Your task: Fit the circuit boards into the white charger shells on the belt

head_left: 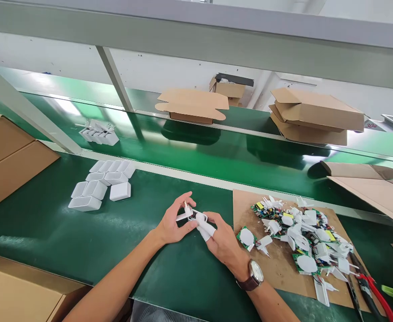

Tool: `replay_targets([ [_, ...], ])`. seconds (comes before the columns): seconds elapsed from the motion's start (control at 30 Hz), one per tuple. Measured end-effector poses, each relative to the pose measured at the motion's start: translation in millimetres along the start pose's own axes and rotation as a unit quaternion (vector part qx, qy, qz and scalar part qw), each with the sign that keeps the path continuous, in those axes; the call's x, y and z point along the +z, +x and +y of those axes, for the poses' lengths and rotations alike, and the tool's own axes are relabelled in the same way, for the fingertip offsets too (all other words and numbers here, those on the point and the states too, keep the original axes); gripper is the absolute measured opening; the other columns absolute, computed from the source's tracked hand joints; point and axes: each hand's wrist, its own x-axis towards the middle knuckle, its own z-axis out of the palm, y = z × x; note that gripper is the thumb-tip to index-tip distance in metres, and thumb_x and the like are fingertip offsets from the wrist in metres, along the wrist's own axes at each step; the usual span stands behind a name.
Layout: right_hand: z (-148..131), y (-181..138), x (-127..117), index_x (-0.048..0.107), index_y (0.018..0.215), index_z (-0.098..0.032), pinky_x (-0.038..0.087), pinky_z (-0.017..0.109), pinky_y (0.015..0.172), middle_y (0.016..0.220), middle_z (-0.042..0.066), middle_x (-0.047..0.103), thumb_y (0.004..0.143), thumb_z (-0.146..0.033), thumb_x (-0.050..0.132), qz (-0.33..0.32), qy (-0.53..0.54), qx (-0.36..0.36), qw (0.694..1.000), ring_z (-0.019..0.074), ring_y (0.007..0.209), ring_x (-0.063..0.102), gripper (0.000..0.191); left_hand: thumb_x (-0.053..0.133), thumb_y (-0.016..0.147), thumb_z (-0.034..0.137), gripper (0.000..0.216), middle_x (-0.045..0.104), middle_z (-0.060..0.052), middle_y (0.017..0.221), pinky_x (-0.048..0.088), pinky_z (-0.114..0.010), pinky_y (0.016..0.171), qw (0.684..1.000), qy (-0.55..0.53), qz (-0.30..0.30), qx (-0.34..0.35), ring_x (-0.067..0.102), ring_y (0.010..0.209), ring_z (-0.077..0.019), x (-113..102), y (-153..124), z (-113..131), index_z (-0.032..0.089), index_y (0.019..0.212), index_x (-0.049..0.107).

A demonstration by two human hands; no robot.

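Note:
In front of me both hands hold a small white plug housing (pixel 192 217) with dark parts showing in its opening. My left hand (pixel 176 223) grips it from the left with thumb and fingers closed on it. From the other side my right hand (pixel 225 241) closes on it; white covers, which look like finger cots (pixel 205 227), sit on its fingers. To the right, a heap of green circuit boards with white plug parts (pixel 303 237) lies on a cardboard sheet (pixel 250 264). One board with a round white pad (pixel 247 238) lies nearest my right hand.
White open plastic cases (pixel 94 190) stand grouped at left on the green table (pixel 142 201); more white parts (pixel 99 133) sit beyond the rail. Red-handled pliers (pixel 375 290) and dark tweezers (pixel 353 293) lie at right. Cardboard boxes (pixel 15 152) flank the table and line the back.

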Motion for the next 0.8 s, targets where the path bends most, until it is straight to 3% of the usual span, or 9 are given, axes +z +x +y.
replay_targets([
  [0.13,0.0,1.9,1.3,0.056,0.131,-0.026,0.066,0.037,0.082,0.119,0.011,0.064,0.093,-0.009,0.052,0.012,0.007,0.018,1.0,0.0233,0.1,0.071,0.042,0.063,0.094,0.054,0.079,0.065,-0.015,0.126,0.058,-0.044,0.093,1.0,-0.013,-0.001,0.019,0.067,0.106,-0.0249,1.6,-1.1,-1.2,0.023,0.157,0.027],
  [0.27,-1.6,4.2,4.8,0.057,0.127,-0.024,0.065,0.036,0.078,0.118,0.011,0.064,0.093,-0.007,0.052,-0.007,0.005,0.015,1.0,0.0237,0.098,0.071,0.038,0.067,0.094,0.036,0.069,0.068,-0.01,0.118,0.06,-0.042,0.092,0.999,0.044,0.009,-0.006,0.069,0.099,-0.0213,4.1,0.0,0.0,0.024,0.153,0.034],
  [0.33,-3.6,5.5,5.3,0.056,0.129,-0.022,0.065,0.037,0.078,0.118,0.012,0.065,0.096,-0.01,0.052,0.001,0.0,0.025,1.0,0.0243,0.098,0.071,0.036,0.065,0.094,0.025,0.053,0.068,-0.009,0.112,0.061,-0.04,0.089,0.997,0.072,0.017,0.01,0.068,0.097,-0.0201,2.6,2.6,2.2,0.024,0.144,0.046],
  [0.43,-5.9,8.3,5.3,0.054,0.133,-0.022,0.065,0.038,0.08,0.115,0.012,0.067,0.099,-0.016,0.053,0.018,-0.003,0.04,0.999,0.0244,0.097,0.07,0.034,0.064,0.091,0.015,0.024,0.064,-0.007,0.104,0.06,-0.038,0.086,0.993,0.095,0.03,0.065,0.067,0.097,-0.0198,-0.4,7.0,5.2,0.022,0.114,0.062],
  [0.57,-4.9,10.6,5.3,0.059,0.128,-0.023,0.064,0.038,0.08,0.112,0.012,0.067,0.098,-0.013,0.052,0.016,-0.006,0.003,1.0,0.0256,0.101,0.068,0.032,0.067,0.086,0.009,0.014,0.056,-0.005,0.099,0.06,-0.037,0.083,0.989,0.096,0.056,0.093,0.065,0.095,-0.0191,0.8,9.5,6.5,0.021,0.091,0.06],
  [0.73,-0.9,5.5,8.3,0.053,0.138,-0.023,0.064,0.042,0.084,0.122,0.014,0.066,0.097,-0.011,0.05,0.004,-0.008,0.012,1.0,0.0279,0.108,0.067,0.044,0.066,0.087,0.011,0.013,0.056,-0.006,0.101,0.061,-0.037,0.082,0.991,0.088,0.054,0.08,0.066,0.095,-0.0198,2.3,9.1,7.1,0.021,0.089,0.058],
  [0.8,1.1,3.3,9.8,0.05,0.142,-0.025,0.064,0.043,0.087,0.127,0.014,0.064,0.095,-0.009,0.05,0.004,-0.002,0.006,1.0,0.0279,0.112,0.067,0.049,0.066,0.088,0.013,0.014,0.06,-0.009,0.109,0.06,-0.041,0.087,0.994,0.078,0.038,0.061,0.066,0.102,-0.0221,1.0,7.7,6.9,0.021,0.097,0.059],
])
